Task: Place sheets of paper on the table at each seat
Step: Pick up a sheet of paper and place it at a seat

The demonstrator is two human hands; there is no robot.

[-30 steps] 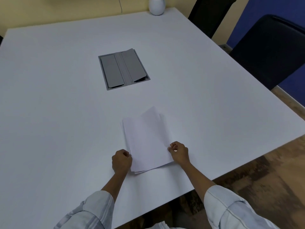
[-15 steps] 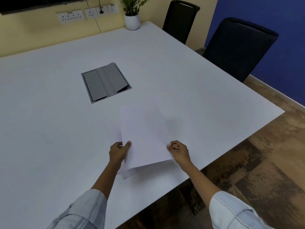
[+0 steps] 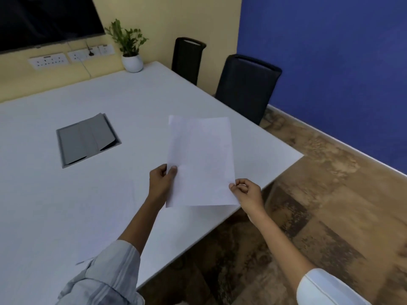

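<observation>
- Sheet: lifted off the table half a second ago, now held in the air over the right edge.
- Left hand: thumb and fingers pinched on the sheet's left edge.
- Right hand: closed pinch on the lower right corner.
- Stack: what looks like the remaining pale paper lies near the front edge, faint.
- Chairs: two at the right edge; likely the next seats.

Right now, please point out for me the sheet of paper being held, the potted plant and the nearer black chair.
sheet of paper (image 3: 200,159): head view, middle of the sheet.
potted plant (image 3: 132,63): head view, white pot.
nearer black chair (image 3: 246,86): head view, backrest.
</observation>
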